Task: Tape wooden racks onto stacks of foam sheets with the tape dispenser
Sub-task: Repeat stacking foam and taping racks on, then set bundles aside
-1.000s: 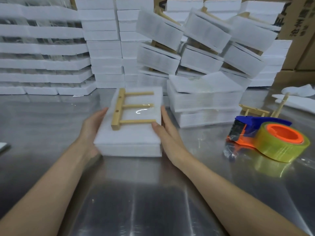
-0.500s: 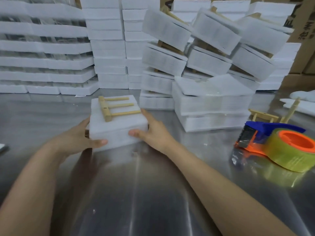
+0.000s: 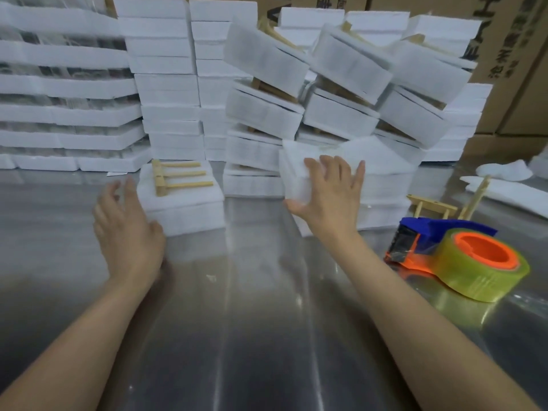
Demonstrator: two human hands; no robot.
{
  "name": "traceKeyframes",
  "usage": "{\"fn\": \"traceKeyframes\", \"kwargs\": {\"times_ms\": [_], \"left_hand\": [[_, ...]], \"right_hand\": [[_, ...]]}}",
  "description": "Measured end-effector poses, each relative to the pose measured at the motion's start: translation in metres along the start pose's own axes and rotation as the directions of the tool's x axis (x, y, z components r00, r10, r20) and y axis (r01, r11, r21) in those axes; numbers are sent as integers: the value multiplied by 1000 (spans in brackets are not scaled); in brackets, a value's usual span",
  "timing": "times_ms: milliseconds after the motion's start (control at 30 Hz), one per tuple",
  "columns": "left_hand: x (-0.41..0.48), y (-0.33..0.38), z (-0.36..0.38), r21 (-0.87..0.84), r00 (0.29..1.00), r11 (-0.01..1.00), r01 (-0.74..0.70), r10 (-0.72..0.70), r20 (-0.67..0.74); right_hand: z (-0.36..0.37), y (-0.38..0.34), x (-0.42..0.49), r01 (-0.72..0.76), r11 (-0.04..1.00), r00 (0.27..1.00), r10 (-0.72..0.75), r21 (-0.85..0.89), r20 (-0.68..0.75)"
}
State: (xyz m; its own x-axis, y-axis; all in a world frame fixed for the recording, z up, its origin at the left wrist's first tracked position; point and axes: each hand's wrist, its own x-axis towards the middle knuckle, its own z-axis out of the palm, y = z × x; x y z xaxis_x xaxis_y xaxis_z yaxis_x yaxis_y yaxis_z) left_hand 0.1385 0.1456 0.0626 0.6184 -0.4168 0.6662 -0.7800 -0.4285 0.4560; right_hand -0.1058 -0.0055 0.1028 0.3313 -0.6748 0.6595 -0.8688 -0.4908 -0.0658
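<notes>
Cardboard boxes [image 3: 510,40] behind the foam stacks [image 3: 166,84] bear blurred characters.

Light is bright and even. The metal table [image 3: 267,321] carries soft streaky glare, darkens toward the near edge, and reflects yellow-green under the tape roll [image 3: 480,271]. The left hand [image 3: 127,229] and the upper-left foam stacks [image 3: 59,114] are motion-blurred. Wide-angle distortion bends the edges.

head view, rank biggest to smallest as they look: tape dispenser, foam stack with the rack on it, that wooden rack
1. tape dispenser, though being nearest the camera inflates it
2. foam stack
3. wooden rack
</notes>
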Motion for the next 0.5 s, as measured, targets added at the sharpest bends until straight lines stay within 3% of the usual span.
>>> {"fn": "traceKeyframes", "kwargs": {"times_ms": [100,167,200,267,333,400,467,500], "left_hand": [[-7,18,-7,-208,984,962,-176,170,-49],[-13,30,-9,-425,981,887,-182,192,-20],[-14,34,-10,-532,984,834,-147,179,8],[-13,41,-12,-719,986,695,16,108,126],[-12,46,-12,-787,957,585,198,60,285],[-14,50,-7,-769,893,520,372,23,449],[-22,56,0,-712,784,424,560,6,620],[-26,58,4,-681,731,388,621,27,682]], "right_hand": [[-6,0,-3,-19,987,995,34,158,-94],[-15,2,-11,36,961,983,15,274,-183],[-21,4,-17,132,931,960,-34,340,-278],[-33,8,-33,402,818,846,-160,411,-509],[-45,15,-46,541,726,771,-227,424,-595],[-50,26,-48,400,758,877,-152,516,-456],[-47,35,-51,20,829,994,46,559,-104],[-45,35,-53,-139,815,989,145,563,35]]}}
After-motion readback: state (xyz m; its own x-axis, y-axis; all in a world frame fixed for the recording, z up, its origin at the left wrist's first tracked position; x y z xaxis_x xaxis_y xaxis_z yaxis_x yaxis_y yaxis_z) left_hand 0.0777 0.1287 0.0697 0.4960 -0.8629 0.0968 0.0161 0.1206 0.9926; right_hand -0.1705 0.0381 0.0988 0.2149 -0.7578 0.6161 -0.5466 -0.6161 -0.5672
